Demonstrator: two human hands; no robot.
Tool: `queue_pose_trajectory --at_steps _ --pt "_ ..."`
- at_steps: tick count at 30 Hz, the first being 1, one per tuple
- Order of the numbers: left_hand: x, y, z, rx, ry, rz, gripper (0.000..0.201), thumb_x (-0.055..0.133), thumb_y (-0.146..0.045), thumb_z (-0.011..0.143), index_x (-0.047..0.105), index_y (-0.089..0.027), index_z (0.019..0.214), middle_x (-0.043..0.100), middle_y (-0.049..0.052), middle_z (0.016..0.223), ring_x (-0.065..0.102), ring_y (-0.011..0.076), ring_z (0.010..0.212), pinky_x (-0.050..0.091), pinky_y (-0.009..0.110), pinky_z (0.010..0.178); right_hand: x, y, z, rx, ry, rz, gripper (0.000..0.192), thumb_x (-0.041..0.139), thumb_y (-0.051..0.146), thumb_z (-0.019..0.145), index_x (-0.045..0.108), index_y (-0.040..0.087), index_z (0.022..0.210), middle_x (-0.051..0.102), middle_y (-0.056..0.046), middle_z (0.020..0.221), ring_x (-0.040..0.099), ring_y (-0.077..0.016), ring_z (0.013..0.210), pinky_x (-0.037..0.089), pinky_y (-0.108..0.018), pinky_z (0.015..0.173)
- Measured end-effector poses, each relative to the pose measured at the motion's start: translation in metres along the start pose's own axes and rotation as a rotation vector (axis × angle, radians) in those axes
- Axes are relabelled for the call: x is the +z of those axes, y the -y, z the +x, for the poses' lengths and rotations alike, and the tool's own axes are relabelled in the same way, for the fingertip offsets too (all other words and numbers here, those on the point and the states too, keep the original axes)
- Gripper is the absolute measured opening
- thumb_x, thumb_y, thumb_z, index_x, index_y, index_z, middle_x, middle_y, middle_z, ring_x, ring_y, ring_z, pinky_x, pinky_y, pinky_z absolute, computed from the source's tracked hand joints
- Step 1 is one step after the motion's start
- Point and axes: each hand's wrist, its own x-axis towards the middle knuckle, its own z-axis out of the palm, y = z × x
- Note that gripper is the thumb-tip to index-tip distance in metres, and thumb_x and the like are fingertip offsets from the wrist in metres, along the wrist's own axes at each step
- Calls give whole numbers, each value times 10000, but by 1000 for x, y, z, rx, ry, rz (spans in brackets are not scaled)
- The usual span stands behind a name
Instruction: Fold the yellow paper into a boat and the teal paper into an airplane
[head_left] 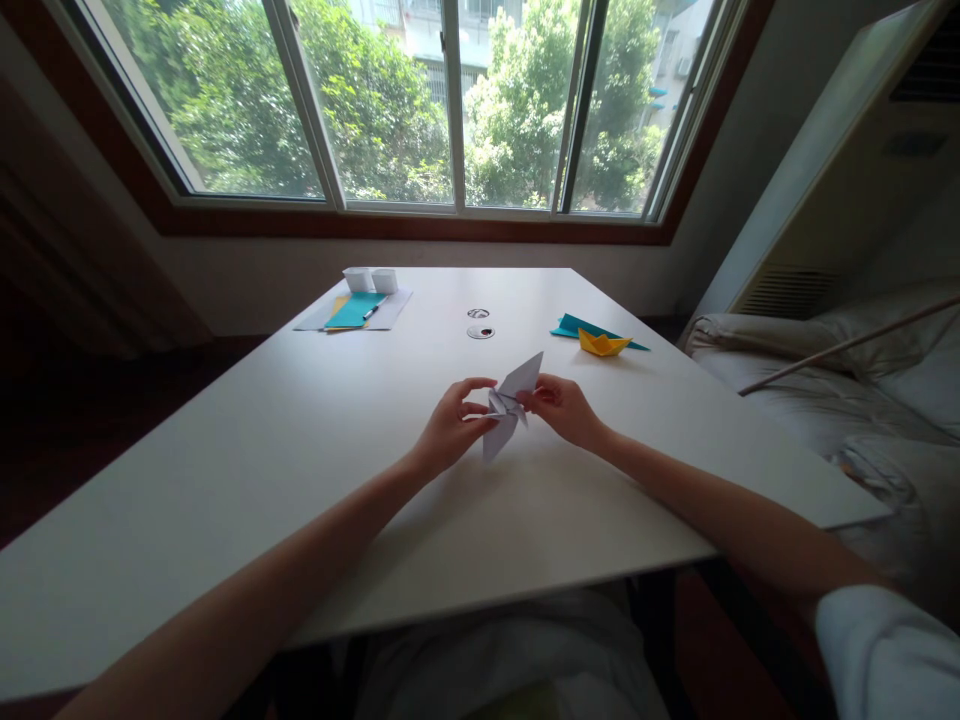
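Observation:
A folded white paper figure (508, 405) with pointed flaps is held just above the white table (300, 440), near its middle. My left hand (452, 424) pinches its left side with thumb and fingers. My right hand (562, 408) grips its right side. One flap points up to the right, another hangs down towards me.
A yellow paper boat (602, 344) lies on a teal folded paper (574, 325) at the far right. Teal and white sheets (355, 310) with a pen and two small white boxes (370, 279) sit at the far left. Two round cable holes (480, 331) are mid-table. A bed (862, 400) stands right.

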Motion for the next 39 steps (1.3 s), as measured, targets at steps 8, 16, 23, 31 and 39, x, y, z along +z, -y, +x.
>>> queue_pose_trajectory --at_steps 8,16,23,31,39 --pt "1 -3 1 50 -94 108 295 675 -343 676 565 -150 870 619 56 866 627 186 764 531 317 661 4 8 -8 -147 -74 83 354 542 421 792 386 250 1060 500 -36 1027 589 -106 676 515 -281 597" --pt "-1 -8 -1 162 -200 394 381 631 -385 717 538 -178 1023 560 98 1074 574 235 930 519 319 651 1 16 -8 -361 -80 -261 91 525 294 826 565 216 852 566 -26 824 568 -126 703 501 -268 621" --pt "-8 -20 -4 567 -136 870 191 519 -284 828 594 -230 995 568 69 958 511 201 912 448 331 772 -8 17 -8 -411 -60 -399 123 474 273 856 582 230 897 602 -46 872 588 -159 777 500 -302 689" --pt "-21 -18 4 508 -227 690 108 509 -269 828 573 -182 828 595 40 799 538 153 745 448 262 655 -14 16 -5 -265 -181 -234 112 484 320 847 525 218 868 610 -29 829 606 -160 763 500 -310 699" --pt "-27 -8 8 228 -250 447 170 570 -339 756 569 -171 780 584 10 716 553 135 663 453 225 581 -20 -1 3 -108 -225 38 190 540 382 800 462 221 863 607 -11 845 607 -164 812 485 -314 715"
